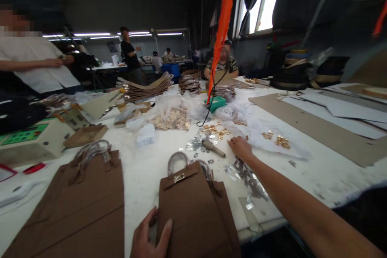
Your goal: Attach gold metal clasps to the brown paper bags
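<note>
Left hand point(149, 236) presses flat on one brown paper bag point(193, 213); right hand point(240, 147), fingers curled, perhaps pinching something, rests beside a tool point(214, 148). Second bag point(78, 205) lies left.

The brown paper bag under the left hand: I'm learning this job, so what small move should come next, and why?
Probably close the right hand on one small gold metal clasp. It has reached out beside them with its fingers curled and seemingly empty, while the left hand steadies the brown paper bag.
</note>
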The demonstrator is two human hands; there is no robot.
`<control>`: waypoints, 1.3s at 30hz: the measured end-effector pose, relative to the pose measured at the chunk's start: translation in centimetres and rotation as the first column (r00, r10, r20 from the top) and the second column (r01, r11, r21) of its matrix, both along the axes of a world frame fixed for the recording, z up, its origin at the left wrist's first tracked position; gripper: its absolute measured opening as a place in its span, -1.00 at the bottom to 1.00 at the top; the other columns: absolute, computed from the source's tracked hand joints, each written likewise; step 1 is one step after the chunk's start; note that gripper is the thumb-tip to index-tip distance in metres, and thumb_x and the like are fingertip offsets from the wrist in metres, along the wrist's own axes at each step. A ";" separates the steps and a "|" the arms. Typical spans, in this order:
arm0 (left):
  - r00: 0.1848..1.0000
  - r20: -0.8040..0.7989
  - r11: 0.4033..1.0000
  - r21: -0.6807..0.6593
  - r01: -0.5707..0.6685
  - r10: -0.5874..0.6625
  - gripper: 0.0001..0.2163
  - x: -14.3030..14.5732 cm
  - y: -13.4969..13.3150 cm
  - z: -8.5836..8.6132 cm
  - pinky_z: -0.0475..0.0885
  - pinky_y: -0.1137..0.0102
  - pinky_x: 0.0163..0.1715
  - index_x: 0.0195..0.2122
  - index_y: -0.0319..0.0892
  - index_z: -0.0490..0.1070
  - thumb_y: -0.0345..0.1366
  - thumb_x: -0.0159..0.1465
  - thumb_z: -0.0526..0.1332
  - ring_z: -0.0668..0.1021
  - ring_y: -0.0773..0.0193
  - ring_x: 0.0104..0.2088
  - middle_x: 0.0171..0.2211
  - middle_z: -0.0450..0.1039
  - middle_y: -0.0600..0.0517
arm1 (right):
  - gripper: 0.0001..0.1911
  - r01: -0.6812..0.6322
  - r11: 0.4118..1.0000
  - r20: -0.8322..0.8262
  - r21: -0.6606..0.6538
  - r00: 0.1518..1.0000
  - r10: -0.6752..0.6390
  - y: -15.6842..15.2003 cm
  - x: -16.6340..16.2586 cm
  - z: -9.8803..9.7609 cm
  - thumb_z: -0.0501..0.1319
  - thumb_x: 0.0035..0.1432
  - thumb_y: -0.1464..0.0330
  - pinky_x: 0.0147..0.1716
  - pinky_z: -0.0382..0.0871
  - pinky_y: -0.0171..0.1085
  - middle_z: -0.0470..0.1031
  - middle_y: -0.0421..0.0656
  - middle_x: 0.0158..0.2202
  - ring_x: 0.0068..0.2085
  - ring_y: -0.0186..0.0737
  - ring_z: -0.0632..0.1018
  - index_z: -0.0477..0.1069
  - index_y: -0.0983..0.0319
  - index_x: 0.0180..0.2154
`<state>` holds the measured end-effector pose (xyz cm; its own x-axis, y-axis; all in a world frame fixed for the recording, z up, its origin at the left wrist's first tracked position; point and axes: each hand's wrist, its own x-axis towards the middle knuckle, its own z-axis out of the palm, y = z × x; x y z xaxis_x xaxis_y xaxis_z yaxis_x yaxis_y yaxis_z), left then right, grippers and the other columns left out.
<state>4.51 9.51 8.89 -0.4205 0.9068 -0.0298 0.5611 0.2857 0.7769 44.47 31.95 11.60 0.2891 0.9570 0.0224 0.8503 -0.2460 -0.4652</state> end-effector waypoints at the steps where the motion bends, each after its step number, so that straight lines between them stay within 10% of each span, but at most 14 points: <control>1: 1.000 0.014 1.000 -0.001 -0.001 0.001 -0.18 0.1 -0.1 0.4 0.35 0.03 0.26 0.18 -0.14 0.37 0.28 -0.01 0.27 0.47 -0.02 0.14 0.11 0.43 -0.08 | -0.59 0.015 1.000 0.000 -0.014 1.000 -0.015 0.2 0.1 -0.1 0.09 0.34 0.13 -0.06 0.34 -0.15 0.45 0.06 0.07 0.01 0.00 0.52 0.56 0.22 -0.03; 6: 0.997 -0.069 0.998 0.050 0.026 -0.023 -0.17 1.4 1.1 2.5 0.46 0.08 0.06 0.30 -0.20 0.22 0.22 0.11 0.25 0.48 0.05 -0.01 0.11 0.38 -0.12 | -0.67 0.040 0.999 -0.068 -0.024 0.997 -0.042 0.1 0.9 0.4 0.25 0.20 0.22 -0.07 0.35 -0.15 0.55 0.00 -0.06 -0.03 -0.03 0.54 0.53 0.26 -0.06; 10: 0.958 -0.256 0.977 0.139 0.165 -0.125 -0.37 2.4 3.2 3.6 0.29 0.11 0.28 0.27 -0.16 0.30 0.01 0.22 0.25 0.34 0.05 0.23 0.25 0.27 -0.09 | -0.69 -0.014 0.990 -0.209 0.137 0.977 0.042 -3.9 -1.1 3.8 0.24 0.22 0.15 -0.16 0.36 -0.27 0.58 -0.09 -0.20 -0.19 -0.22 0.55 0.50 0.25 -0.14; 15: 0.950 -0.252 0.960 0.165 0.228 -0.183 -0.71 3.3 4.9 3.6 0.32 0.16 0.21 -0.06 -0.13 0.51 -0.12 0.26 0.26 0.39 0.10 0.15 0.11 0.39 -0.06 | -0.54 -0.215 0.940 -0.644 0.265 0.686 0.339 -14.5 -10.5 8.0 0.30 0.12 -0.03 -0.36 0.37 -0.30 0.51 -0.13 -0.42 -0.41 -0.26 0.49 0.42 0.25 -0.25; 19: 0.953 -0.244 0.964 0.152 0.220 -0.179 -0.63 3.4 5.2 3.6 0.33 0.18 0.16 0.04 -0.17 0.44 -0.12 0.27 0.25 0.40 0.09 0.10 0.05 0.42 -0.09 | -0.61 -0.410 0.892 -0.827 0.188 0.424 0.369 -19.3 -17.8 6.0 0.29 0.16 0.04 -0.40 0.38 -0.34 0.50 -0.17 -0.46 -0.43 -0.28 0.49 0.35 0.25 -0.25; 24: 0.948 -0.224 0.959 0.118 0.259 -0.228 -0.68 3.2 5.6 4.0 0.34 0.25 0.09 -0.01 -0.16 0.46 -0.11 0.28 0.23 0.43 0.14 0.07 0.05 0.36 -0.11 | -0.59 -0.358 0.920 -0.783 0.156 0.523 0.337 -19.5 -19.6 1.9 0.24 0.21 0.01 -0.42 0.39 -0.33 0.49 -0.18 -0.44 -0.47 -0.29 0.50 0.36 0.24 -0.24; 33: 0.990 0.127 0.908 0.420 0.002 -0.060 -0.79 4.0 4.5 4.6 0.37 0.30 0.06 -0.26 -0.21 0.35 -0.20 0.22 0.28 0.45 0.19 0.02 -0.07 0.39 -0.11 | -0.52 -0.352 0.922 -0.793 0.161 0.510 0.334 -19.6 -18.9 1.5 0.23 0.21 -0.06 -0.45 0.42 -0.32 0.49 -0.16 -0.47 -0.47 -0.26 0.52 0.35 0.26 -0.28; 39: 0.719 0.695 0.945 0.231 -0.230 0.005 -0.49 4.7 3.3 4.1 0.42 0.34 0.00 0.13 -0.25 0.35 -0.03 0.26 0.25 0.55 0.24 -0.11 -0.11 0.53 -0.09 | -0.53 -0.367 0.920 -0.801 0.136 0.506 0.321 -19.7 -18.9 1.9 0.29 0.16 -0.01 -0.44 0.42 -0.35 0.51 -0.12 -0.46 -0.46 -0.28 0.54 0.33 0.28 -0.28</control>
